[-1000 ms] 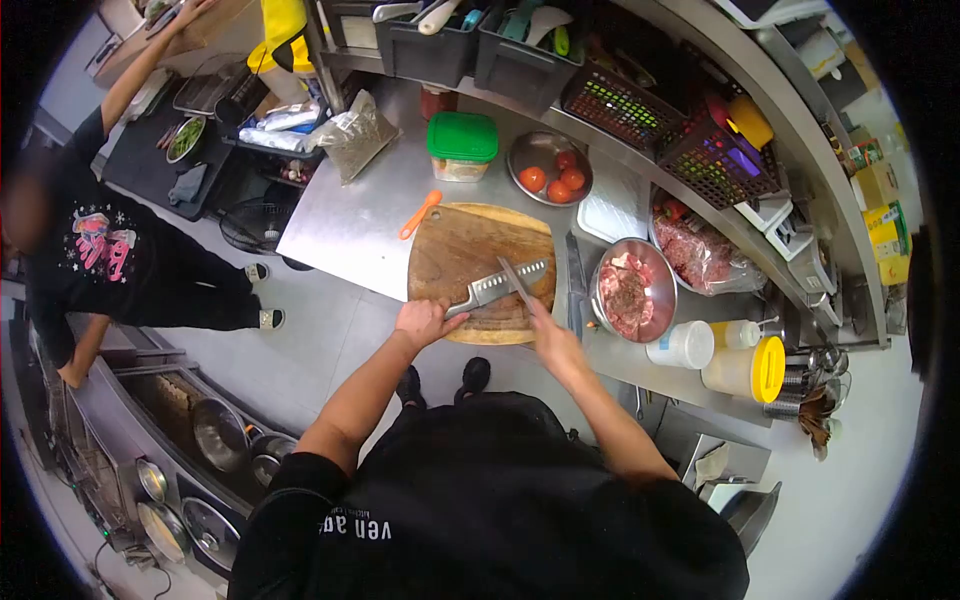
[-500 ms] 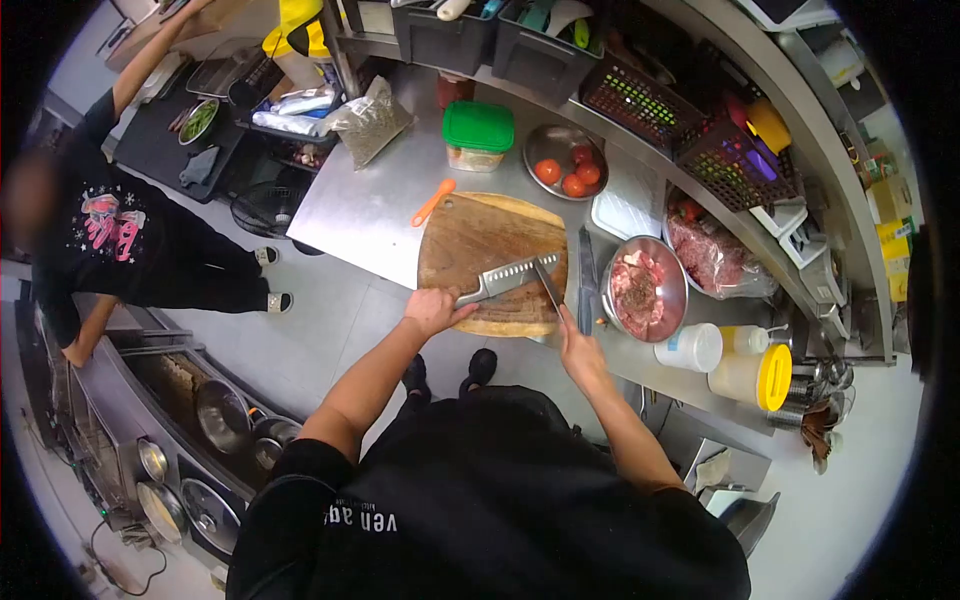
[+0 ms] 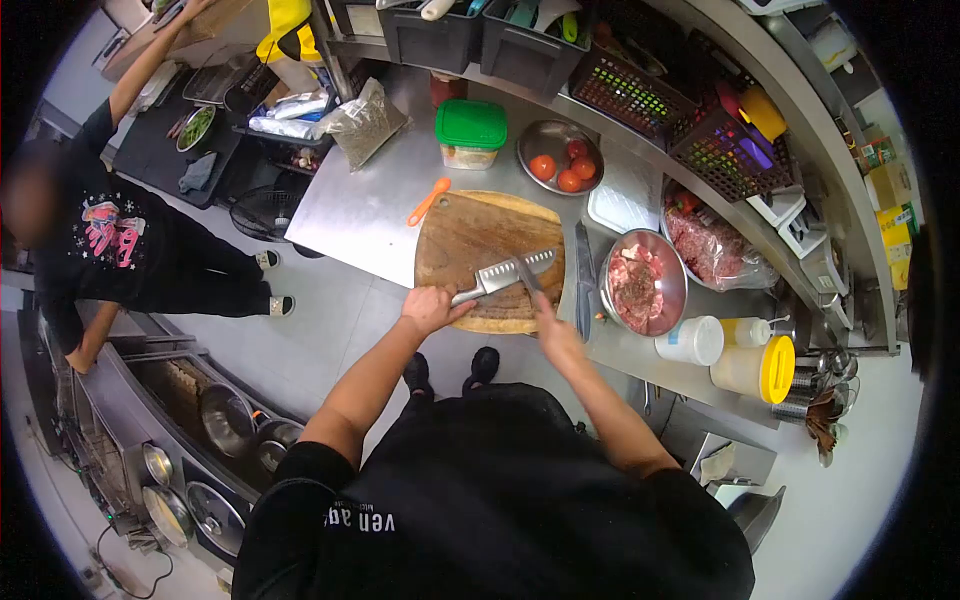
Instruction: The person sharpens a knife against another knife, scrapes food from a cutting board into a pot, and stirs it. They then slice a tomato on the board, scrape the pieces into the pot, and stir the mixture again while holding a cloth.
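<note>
My left hand (image 3: 428, 309) is closed round the handle of a broad kitchen knife (image 3: 515, 270) with a row of dimples along its blade. That blade reaches to the right over a wooden cutting board (image 3: 465, 235). In my right hand (image 3: 559, 335) is a narrow dark knife (image 3: 528, 274), its blade crossing the broad one near the middle and seeming to touch it. Just right of the board lies another long knife (image 3: 584, 285) on the metal counter. A steel bowl (image 3: 684, 290) of cut meat (image 3: 636, 285) with dark seasoning stands beyond it.
Behind the board are an orange-handled tool (image 3: 430, 201), a green-lidded tub (image 3: 472, 124) and a bowl of tomatoes (image 3: 542, 166). White tubs (image 3: 697, 341) and a yellow-lidded container (image 3: 777, 370) stand at the right. A co-worker (image 3: 120, 225) is at the left, beside pans (image 3: 227, 417).
The narrow knife in my right hand has slid left along the broad blade, from near its tip toward the middle. My left hand stays nearly still on the handle.
</note>
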`<act>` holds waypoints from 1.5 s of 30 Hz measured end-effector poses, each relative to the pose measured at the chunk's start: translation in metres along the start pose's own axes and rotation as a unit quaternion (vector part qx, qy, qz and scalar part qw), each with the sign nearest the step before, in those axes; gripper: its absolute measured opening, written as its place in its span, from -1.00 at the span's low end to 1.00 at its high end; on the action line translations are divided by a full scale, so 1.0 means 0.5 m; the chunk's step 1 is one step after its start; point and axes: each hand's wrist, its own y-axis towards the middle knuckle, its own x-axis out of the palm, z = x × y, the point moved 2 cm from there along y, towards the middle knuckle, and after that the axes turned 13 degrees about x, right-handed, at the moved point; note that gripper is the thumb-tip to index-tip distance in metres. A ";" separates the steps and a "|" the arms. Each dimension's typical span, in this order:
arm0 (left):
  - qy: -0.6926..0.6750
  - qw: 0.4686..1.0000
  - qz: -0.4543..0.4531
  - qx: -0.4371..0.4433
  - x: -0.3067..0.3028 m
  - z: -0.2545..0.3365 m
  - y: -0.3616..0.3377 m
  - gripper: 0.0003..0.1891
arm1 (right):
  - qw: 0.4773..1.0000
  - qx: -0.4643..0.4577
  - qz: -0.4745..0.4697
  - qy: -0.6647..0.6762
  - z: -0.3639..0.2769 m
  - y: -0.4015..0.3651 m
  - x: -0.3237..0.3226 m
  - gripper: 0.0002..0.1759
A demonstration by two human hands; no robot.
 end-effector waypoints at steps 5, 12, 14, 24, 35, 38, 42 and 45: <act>-0.001 1.000 0.010 0.007 -0.006 0.006 -0.004 -0.40 | 0.989 -0.144 0.027 -0.024 -0.205 0.035 0.018 -0.49; 0.003 1.000 0.003 0.001 -0.012 0.000 -0.010 -0.39 | 0.996 -0.045 0.067 -0.033 -0.011 -0.022 -0.027 -0.47; -0.011 1.000 0.012 -0.004 -0.009 0.005 -0.005 -0.38 | 0.997 -0.050 0.052 -0.028 -0.069 -0.004 0.000 -0.47; 0.006 1.000 -0.025 -0.017 -0.015 0.003 -0.004 -0.37 | 0.911 -0.052 -0.196 0.359 -0.055 -0.010 -0.055 -0.71; 0.032 0.999 0.030 0.015 0.013 0.002 -0.010 -0.34 | 0.982 -0.056 0.178 0.040 -0.081 0.164 -0.089 -0.49; 0.043 0.997 0.050 0.027 0.019 -0.004 -0.011 -0.36 | 0.976 -0.098 0.185 0.066 -0.045 0.100 -0.098 -0.47; 0.018 1.000 0.011 0.005 0.025 -0.010 -0.013 -0.35 | 0.992 0.078 -0.043 0.085 -0.038 -0.105 -0.052 -0.52; -0.009 1.000 0.007 -0.001 0.008 -0.002 -0.017 -0.35 | 0.980 -0.109 0.161 0.035 0.014 0.075 0.018 -0.54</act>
